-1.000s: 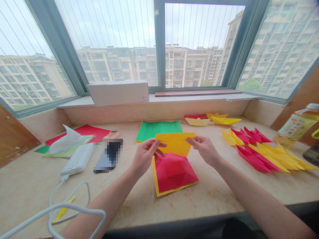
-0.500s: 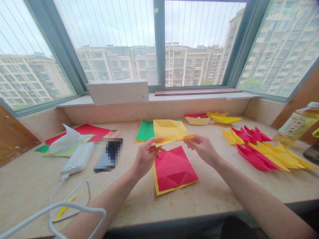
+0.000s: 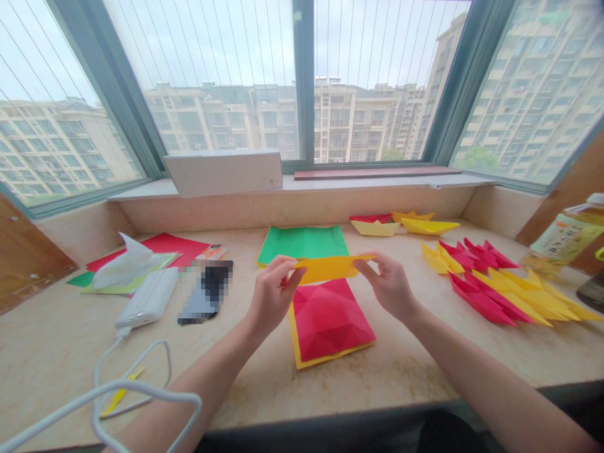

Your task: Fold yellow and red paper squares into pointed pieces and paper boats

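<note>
A yellow sheet of paper (image 3: 326,270) is held up by its two ends, one in each hand, seen at a steep angle. My left hand (image 3: 276,289) pinches its left end between thumb and fingers. At the other end, my right hand (image 3: 387,282) has a like pinch. Below the sheet lies a creased red paper (image 3: 333,321) on top of a yellow one, whose edge (image 3: 311,363) shows at the left and front. Behind the hands rests a creased green paper (image 3: 304,242) with a yellow edge under it.
Folded paper boats (image 3: 375,227) stand at the back right, with several red and yellow folded pieces (image 3: 491,299) nearer. A bottle (image 3: 561,233) is far right. To the left are a power bank (image 3: 146,299) with a white cable (image 3: 155,394), a phone (image 3: 207,292) and tissues (image 3: 125,264).
The yellow sheet has tipped from showing its broad face over the green paper to a narrow band, uncovering the green. Both hands keep their pinch and have shifted only slightly.
</note>
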Tool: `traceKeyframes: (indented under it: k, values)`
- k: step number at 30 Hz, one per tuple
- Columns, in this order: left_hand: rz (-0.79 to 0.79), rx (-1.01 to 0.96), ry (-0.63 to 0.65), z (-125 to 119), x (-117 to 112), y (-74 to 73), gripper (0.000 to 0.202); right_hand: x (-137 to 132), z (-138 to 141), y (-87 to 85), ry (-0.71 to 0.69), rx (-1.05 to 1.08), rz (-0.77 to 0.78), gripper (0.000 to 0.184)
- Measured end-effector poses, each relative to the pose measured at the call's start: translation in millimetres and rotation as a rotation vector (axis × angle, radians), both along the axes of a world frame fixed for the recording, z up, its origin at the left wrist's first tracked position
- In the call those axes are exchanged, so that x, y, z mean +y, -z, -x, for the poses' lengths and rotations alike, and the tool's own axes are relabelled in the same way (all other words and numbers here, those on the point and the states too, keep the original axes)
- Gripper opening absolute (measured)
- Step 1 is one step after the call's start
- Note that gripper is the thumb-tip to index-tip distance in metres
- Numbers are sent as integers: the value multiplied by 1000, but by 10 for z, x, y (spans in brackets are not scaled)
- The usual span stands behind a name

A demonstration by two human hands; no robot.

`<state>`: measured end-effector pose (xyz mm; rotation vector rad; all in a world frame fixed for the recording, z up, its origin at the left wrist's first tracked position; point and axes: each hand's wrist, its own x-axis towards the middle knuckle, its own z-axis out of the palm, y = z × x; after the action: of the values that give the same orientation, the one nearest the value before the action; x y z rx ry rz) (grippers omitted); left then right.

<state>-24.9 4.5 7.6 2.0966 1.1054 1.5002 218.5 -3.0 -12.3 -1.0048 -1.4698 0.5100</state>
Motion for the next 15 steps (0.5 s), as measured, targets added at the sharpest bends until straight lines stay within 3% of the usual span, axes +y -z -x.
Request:
traceKeyframes:
  k: [5, 10, 15]
  values:
    - [169, -97, 38, -24, -26, -20, 30, -49, 36, 7, -91, 205, 170, 30]
    - [435, -303, 257, -44, 13, -5, 31, -77, 29, -71, -245, 397, 307, 24]
    - [443, -329, 317, -36, 18, 34, 23, -45, -8, -63, -236, 453, 352, 15]
